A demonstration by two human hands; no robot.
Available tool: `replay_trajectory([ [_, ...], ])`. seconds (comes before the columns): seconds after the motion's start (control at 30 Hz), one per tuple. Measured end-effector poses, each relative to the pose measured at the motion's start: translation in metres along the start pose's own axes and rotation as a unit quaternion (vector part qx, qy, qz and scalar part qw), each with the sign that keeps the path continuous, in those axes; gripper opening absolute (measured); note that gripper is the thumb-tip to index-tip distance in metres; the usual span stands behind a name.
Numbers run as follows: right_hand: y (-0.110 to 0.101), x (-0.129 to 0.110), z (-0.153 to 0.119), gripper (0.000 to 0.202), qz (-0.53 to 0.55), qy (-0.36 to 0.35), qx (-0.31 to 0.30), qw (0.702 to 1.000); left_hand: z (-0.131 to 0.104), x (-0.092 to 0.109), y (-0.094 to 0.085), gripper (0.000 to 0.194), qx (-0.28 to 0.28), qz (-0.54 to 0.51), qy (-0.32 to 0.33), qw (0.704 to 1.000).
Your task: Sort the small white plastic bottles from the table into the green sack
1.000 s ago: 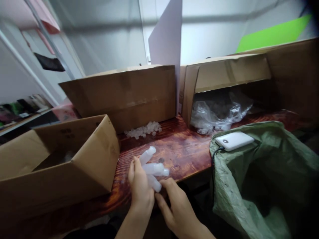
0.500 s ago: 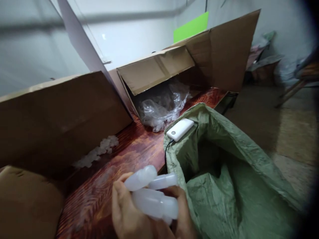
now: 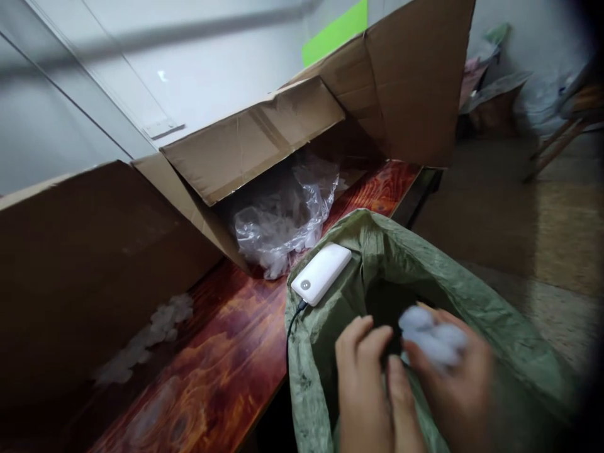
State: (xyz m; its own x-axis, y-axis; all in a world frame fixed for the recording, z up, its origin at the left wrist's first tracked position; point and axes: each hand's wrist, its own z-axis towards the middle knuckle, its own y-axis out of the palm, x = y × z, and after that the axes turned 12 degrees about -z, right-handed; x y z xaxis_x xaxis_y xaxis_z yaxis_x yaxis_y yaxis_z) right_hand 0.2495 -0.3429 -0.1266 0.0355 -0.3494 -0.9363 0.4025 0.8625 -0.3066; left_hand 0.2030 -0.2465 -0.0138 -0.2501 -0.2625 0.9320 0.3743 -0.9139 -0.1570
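Note:
Several small translucent white plastic bottles (image 3: 431, 336) are bunched in my right hand (image 3: 465, 384), whose fingers wrap round them. Beside it on the left, my left hand (image 3: 370, 384) has its fingers slightly bent and apart, with nothing seen in them. Both hands are over the mouth of a large green woven sack (image 3: 314, 390). The right hand and the bottles are somewhat smeared by motion. A white power bank (image 3: 321, 274) with a black cable rests on the sack's folded rim.
On the wood-patterned table (image 3: 202, 371), an open cardboard box (image 3: 278, 138) holds a clear plastic bag (image 3: 287, 226) with small white pieces. More small translucent pieces (image 3: 151, 336) lie by another cardboard box (image 3: 85, 251) at left. A wooden stool (image 3: 561, 132) stands at far right.
Both hands have moved right, from near the table edge to over the sack's mouth. The bottles, earlier between both hands, are now in the right hand. The view has shifted too.

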Motion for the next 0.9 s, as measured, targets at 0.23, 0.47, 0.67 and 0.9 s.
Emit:
replay_trajectory([
  [0.23,0.019,-0.016,0.058,0.027,-0.13,-0.136,-0.039,0.981,0.119,-0.037,-0.091,0.032,0.015,0.317,0.164,0.934],
  [0.47,0.098,-0.161,0.113,0.021,-0.116,-0.472,-0.253,0.836,0.243,-0.021,-0.125,0.026,-0.16,0.611,0.219,0.744],
  [0.67,0.18,-0.187,0.181,0.037,-0.321,-0.482,-0.258,0.773,0.255,0.011,-0.129,0.025,-0.219,0.629,0.174,0.725],
  [0.9,0.155,-0.272,0.248,0.023,-0.342,-0.491,-0.223,0.77,0.261,0.029,-0.125,0.093,-0.049,0.493,0.125,0.86],
])
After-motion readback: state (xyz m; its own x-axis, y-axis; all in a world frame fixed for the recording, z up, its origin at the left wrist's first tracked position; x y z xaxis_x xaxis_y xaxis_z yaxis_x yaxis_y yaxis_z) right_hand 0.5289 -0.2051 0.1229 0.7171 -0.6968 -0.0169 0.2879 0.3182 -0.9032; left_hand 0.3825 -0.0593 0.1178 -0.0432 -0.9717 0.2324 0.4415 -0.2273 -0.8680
